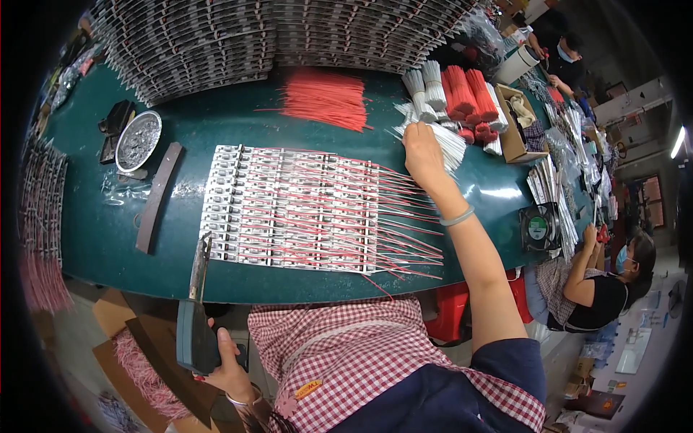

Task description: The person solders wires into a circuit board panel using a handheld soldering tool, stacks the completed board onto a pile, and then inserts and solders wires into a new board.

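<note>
White, thin wires in a loose, straight-lying pile [450,149] sit at two o'clock from the broad, pale rectangular panel of small metal-and-board pieces [289,216] on the dark green tabletop [173,278]. From where I stand, the person's right hand [424,153] is down at the near end of that pile, fingers curled inward; whether they pinch a wire or only touch, I can't tell. Towards seven o'clock the left hand [229,369] is wrapped round the handle of a dark blue-grey, pistol-shaped tool with a long metal nose [195,332]. Its tip points up to the panel's eight o'clock edge, contact unclear.

Those wires look light and springy, probably slick enough to slide over one another, so I'd pinch one near its end, between thumb and forefinger. Slender red wires [408,209] lie across the panel and stick out past its three o'clock side; they'd likely bend or snag easily. The panel itself seems stiff but delicate at its joints, best held by the bare outer edge. The tool looks heavier, and its handle is the sensible hold.
</note>
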`<state>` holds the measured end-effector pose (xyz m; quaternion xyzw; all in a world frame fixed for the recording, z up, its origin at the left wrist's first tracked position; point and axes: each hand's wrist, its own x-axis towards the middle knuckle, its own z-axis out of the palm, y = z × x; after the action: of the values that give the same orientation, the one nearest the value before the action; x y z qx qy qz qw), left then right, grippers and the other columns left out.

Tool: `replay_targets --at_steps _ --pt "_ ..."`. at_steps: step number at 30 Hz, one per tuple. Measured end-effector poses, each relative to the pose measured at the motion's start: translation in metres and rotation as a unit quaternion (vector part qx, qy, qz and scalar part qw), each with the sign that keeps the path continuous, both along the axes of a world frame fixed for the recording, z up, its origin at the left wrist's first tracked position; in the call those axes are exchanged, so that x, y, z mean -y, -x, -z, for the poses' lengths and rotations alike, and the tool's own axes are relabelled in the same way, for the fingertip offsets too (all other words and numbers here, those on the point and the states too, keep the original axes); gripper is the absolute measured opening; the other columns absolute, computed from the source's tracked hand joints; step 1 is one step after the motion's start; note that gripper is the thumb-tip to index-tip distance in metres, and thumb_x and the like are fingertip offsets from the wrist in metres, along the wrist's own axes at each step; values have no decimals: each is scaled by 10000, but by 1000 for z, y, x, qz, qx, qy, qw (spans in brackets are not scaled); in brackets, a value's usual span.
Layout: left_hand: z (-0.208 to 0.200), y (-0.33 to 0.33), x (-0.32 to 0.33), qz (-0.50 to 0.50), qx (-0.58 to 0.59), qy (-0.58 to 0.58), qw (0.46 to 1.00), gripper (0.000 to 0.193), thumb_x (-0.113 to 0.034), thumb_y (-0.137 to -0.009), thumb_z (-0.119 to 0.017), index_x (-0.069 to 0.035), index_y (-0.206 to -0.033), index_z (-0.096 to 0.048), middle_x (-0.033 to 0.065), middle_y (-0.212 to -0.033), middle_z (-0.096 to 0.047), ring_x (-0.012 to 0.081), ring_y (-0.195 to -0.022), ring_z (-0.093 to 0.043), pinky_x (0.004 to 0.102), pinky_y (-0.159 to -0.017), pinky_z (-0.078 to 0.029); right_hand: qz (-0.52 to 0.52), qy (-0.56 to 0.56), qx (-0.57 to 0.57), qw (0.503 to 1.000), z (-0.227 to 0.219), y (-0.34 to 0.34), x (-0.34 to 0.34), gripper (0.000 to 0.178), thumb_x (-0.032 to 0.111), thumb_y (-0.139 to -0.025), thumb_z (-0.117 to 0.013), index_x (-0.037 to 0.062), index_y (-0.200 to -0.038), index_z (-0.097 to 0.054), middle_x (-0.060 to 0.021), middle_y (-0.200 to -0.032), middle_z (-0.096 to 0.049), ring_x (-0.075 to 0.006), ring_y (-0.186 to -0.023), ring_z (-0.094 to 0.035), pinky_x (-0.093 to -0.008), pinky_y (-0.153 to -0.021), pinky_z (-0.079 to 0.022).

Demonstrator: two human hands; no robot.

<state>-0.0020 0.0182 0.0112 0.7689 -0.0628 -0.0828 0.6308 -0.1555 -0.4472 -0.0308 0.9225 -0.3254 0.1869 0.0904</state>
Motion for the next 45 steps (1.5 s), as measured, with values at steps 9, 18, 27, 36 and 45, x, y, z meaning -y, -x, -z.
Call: replay_targets --at_steps 9,18,27,36,45 --pt "-15 3 2 -17 3 11 1000 297 -29 -931 -683 73 -1204 -628 55 -883 -646 74 -608 -495 236 -518 -379 2 14 -12 1000 -14 -2 -4 274 -102 -744 -599 -22 -986 -501 -215 -957 -555 -394 -887 -584 -472 -767 -508" --pt "-7 5 -8 -14 -34 41 998 321 -6 -876 -744 43 -1183 -664 57 -1075 -695 75 -714 -585 228 -609 -481 -266 -203 163 928 -67 -82 -165 139 -37 -838 -616 37 -955 -607 -138 -877 -565 -325 -846 -607 -426 -705 -518" --pt "8 16 -23 6 -25 7 1000 302 -44 -852 -780 59 -1115 -675 70 -1006 -710 142 -851 -656 281 -758 -529 -332 -243 176 895 -32 -117 -240 176 -32 -766 -750 48 -907 -681 -72 -839 -618 -257 -781 -622 -371 -654 -517" --pt "2 14 -20 44 -21 -4 999 238 -33 -837 -773 53 -1034 -671 57 -920 -687 115 -812 -632 255 -725 -512 -319 -233 170 903 -20 -121 -248 170 -23 -763 -766 39 -905 -699 -71 -840 -629 -252 -772 -623 -359 -658 -517" --pt "8 8 -14 85 37 -1 996 203 -7 -823 -758 60 -986 -657 79 -893 -657 147 -758 -637 269 -679 -507 -309 -212 162 913 -19 -123 -248 147 -5 -779 -765 34 -905 -700 -74 -827 -606 -250 -764 -613 -359 -651 -509"
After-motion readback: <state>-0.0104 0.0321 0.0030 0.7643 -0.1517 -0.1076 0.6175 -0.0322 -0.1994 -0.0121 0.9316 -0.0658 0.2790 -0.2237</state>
